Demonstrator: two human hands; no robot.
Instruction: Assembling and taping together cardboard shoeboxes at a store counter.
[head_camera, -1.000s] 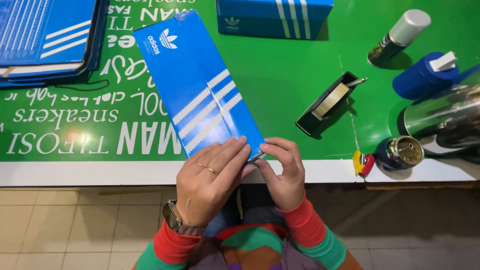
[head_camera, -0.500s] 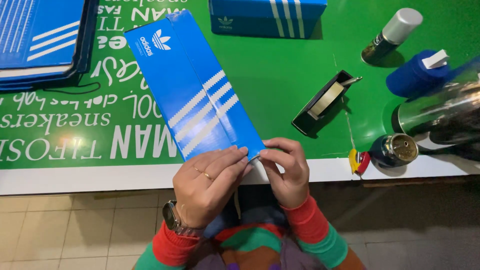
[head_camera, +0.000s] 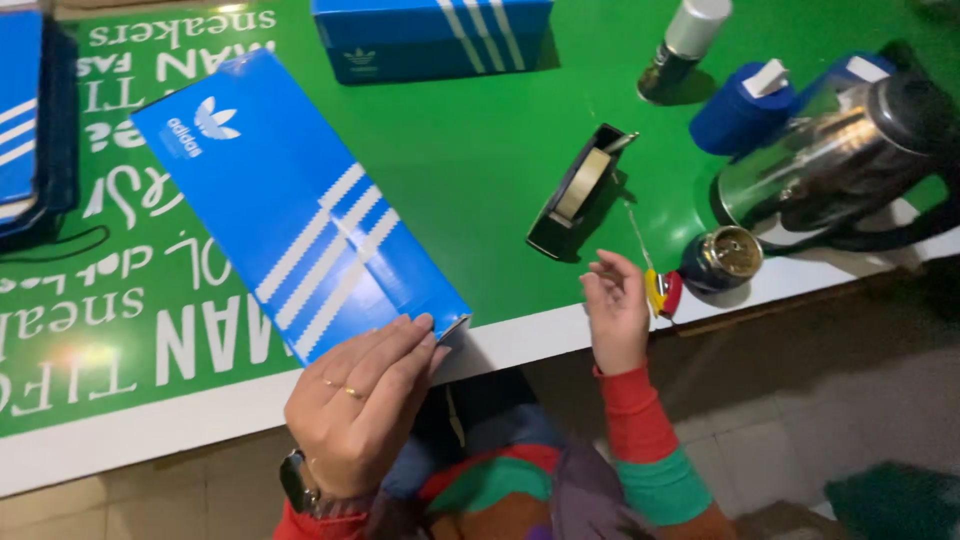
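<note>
1. I am pressing my left hand (head_camera: 365, 400), fingers flat and together, onto the near corner of the flat blue box (head_camera: 300, 215) with white stripes. The box is lying slantwise on the green table (head_camera: 480, 150), and its near corner is poking out over the table's white near edge. I judge that if I am easing off there, that overhanging end could tip and slide toward my lap.

2. Only my fingertips are holding it, not a full grip, so I think the smooth cardboard could skid left under a sideways push and lose its crease.

3. My right hand (head_camera: 615, 310) is hovering open and empty above the table's near edge, fingers loosely curled, touching nothing. It is sitting just left of the small yellow and red tool (head_camera: 660, 293), which could, I judge, be knocked off the edge by a careless reach.

4. The black tape dispenser (head_camera: 580, 190) is resting farther in, between the box and the dark round tin (head_camera: 725, 258). Reaching for it one-handed, I may be dragging it rather than tearing tape cleanly.

5. The shiny metal kettle (head_camera: 840, 150) is crowding the right end, and its cord is something my sleeve could be catching.
</note>
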